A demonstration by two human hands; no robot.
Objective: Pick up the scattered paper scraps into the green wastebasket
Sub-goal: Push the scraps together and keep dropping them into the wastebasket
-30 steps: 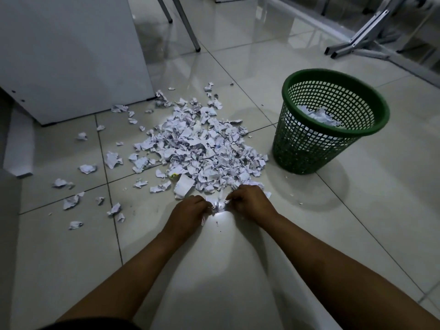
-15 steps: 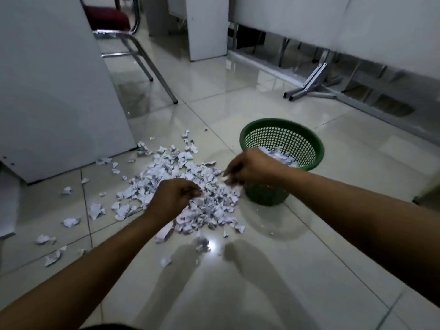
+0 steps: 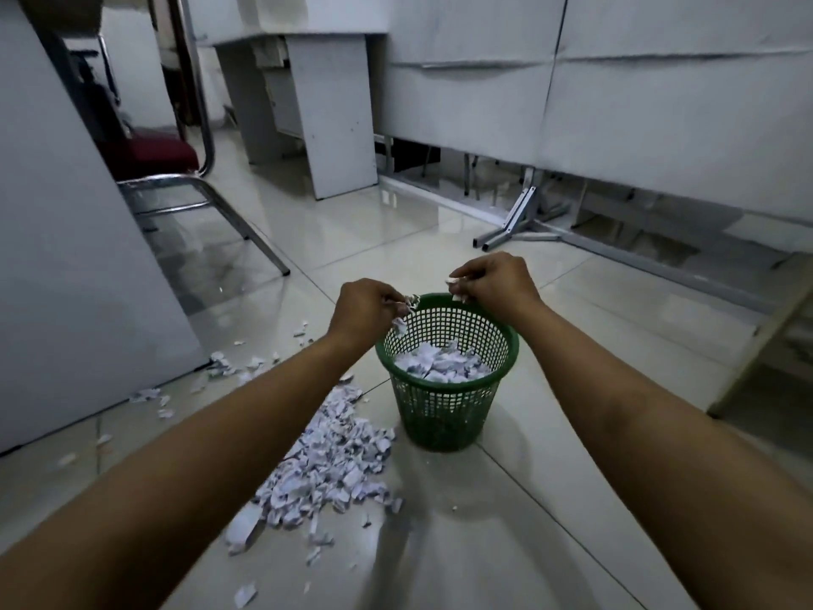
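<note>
The green wastebasket (image 3: 444, 420) stands on the tiled floor with a layer of white scraps inside. My left hand (image 3: 365, 312) hovers over its left rim, fingers curled round paper scraps (image 3: 402, 310), some of which hang or drop below the fingers. My right hand (image 3: 495, 284) is above the far rim and pinches a few scraps too. A large pile of scattered paper scraps (image 3: 325, 464) lies on the floor left of the basket, partly hidden by my left forearm.
A white cabinet side (image 3: 75, 266) stands at the left with loose scraps (image 3: 220, 363) along its foot. A red chair with metal legs (image 3: 211, 200) is behind it. White desks and a metal frame foot (image 3: 514, 226) line the back and right.
Both hands rose from the pile on the floor, carrying scraps, and moved right and forward to above the basket. The view tilted up.
</note>
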